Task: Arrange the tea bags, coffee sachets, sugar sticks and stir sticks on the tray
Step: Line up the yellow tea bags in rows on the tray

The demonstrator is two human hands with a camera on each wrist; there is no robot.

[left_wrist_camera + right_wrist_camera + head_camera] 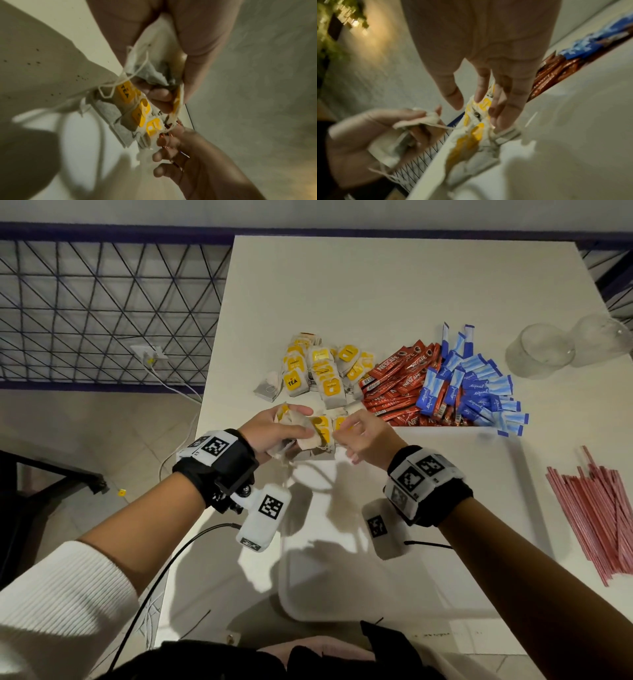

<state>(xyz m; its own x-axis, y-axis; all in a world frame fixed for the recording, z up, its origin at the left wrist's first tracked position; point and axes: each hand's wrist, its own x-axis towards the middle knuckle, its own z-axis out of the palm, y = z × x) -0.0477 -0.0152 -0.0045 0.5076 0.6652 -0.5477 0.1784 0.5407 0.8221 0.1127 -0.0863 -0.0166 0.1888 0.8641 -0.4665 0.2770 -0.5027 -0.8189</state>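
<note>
**A:** What have you got in your hands?

**Me:** My left hand (270, 436) is clenched round a bunch of tea bags (310, 436), with their strings tangled and trailing below. My right hand (359, 436) has its fingers curled at the other end of the same bunch; it looks like I'm pinching a bag or a string there, but the wrist view is too blurred for me to be sure.

**A:** And where does that bunch sit relative to the tray?

**Me:** That's what the next move depends on, I think. The bunch hangs between my hands, long axis running left to right, above the near part of the table (394, 285). The white tray (308, 604) lies below and nearer to me, under my wrists, so the bags must come back towards my body and down. The left hand carries most of the load.

**A:** The rest?

**Me:** Farther out on the table is the loose tea bag pile (318, 371). To its right are the red coffee sachets (397, 385), then the blue sugar sticks (476, 385). The pink stir sticks (596, 515) lie well apart at my right. Two upturned glasses (568, 347) stand at the far right. The table is white and matte. Beyond its left edge are a tiled floor and a dark wire grille (102, 309).
</note>
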